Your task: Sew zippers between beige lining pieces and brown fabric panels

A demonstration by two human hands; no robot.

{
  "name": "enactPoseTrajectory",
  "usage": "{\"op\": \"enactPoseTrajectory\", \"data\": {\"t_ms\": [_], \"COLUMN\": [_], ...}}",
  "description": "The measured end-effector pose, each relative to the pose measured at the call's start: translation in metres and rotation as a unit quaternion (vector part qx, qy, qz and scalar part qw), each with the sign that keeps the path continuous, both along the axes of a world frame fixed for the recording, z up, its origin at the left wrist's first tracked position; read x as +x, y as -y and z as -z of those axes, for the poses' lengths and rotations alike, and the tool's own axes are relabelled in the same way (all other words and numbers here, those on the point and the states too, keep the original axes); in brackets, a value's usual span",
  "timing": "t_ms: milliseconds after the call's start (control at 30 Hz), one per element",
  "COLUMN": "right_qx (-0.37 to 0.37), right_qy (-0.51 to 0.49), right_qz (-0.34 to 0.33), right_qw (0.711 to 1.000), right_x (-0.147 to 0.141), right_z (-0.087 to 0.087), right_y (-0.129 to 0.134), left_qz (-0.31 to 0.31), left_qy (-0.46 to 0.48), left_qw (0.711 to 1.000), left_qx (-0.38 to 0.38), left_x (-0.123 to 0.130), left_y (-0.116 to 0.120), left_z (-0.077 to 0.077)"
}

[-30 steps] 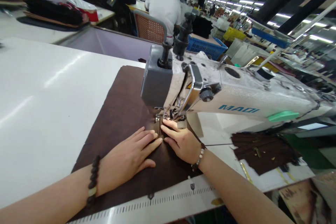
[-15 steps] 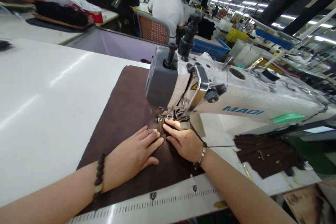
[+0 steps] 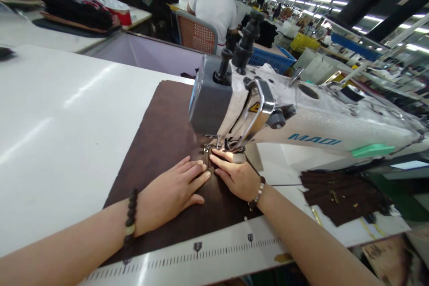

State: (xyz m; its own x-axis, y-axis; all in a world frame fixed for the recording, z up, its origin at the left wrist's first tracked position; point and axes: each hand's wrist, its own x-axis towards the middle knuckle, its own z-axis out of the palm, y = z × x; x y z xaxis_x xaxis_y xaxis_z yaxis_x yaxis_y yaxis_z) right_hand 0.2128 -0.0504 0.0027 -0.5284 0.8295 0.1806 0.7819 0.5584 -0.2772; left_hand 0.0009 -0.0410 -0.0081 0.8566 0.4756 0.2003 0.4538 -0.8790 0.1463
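A dark brown sheet of leather-like material [image 3: 144,143] lies flat under the head of a sewing machine [image 3: 301,118]. A narrow strip that looks like a zipper [image 3: 208,159] runs on it up to the presser foot [image 3: 207,148]. My left hand [image 3: 176,185] lies flat on the sheet left of the strip, fingers stretched toward it. From the right, my right hand [image 3: 236,176] presses down beside the strip with extended fingers, its fingertips close to the presser foot. A pale band wraps one of its fingers. The needle point is hidden.
A ruler strip [image 3: 231,246] runs along the table's front edge. Brown strips with metal pieces [image 3: 342,196] lie at right. Beyond the white table [image 3: 67,143], a person in white [image 3: 214,6] sits near a blue crate [image 3: 271,59]. Dark stacked pieces [image 3: 77,14] lie at back left.
My view has shifted slightly, so the machine sits a little farther right and higher. Both hands stay flat on the brown sheet in nearly the same places beside the strip.
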Motion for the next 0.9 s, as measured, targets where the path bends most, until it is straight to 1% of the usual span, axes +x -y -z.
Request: {"op": "enactPoseTrajectory", "data": {"t_ms": [133, 267, 367, 533, 633, 900], "right_qx": [0.033, 0.031, 0.037, 0.087, 0.098, 0.104], "right_qy": [0.015, 0.027, 0.033, 0.065, 0.071, 0.074], "right_qz": [-0.001, -0.012, -0.019, -0.012, -0.014, -0.009], "right_qw": [0.999, 0.999, 0.999, 0.994, 0.993, 0.992], "right_x": [0.002, 0.003, 0.005, 0.01, 0.012, 0.014], "right_z": [0.004, 0.006, 0.008, 0.021, 0.027, 0.029], "right_y": [-0.007, -0.016, -0.022, -0.032, -0.038, -0.044], "left_qz": [0.003, 0.007, 0.012, 0.008, 0.0, -0.003], "left_qy": [0.005, 0.008, 0.021, 0.02, 0.017, 0.031], "left_qw": [1.0, 1.0, 1.0, 1.0, 1.0, 1.0], "left_qx": [-0.007, -0.017, -0.01, 0.001, 0.002, -0.002], "left_x": [0.0, 0.001, 0.001, 0.001, 0.001, 0.001], "left_y": [-0.007, -0.017, -0.023, -0.031, -0.035, -0.039], "left_z": [-0.002, -0.001, 0.001, 0.002, 0.002, 0.004]}}
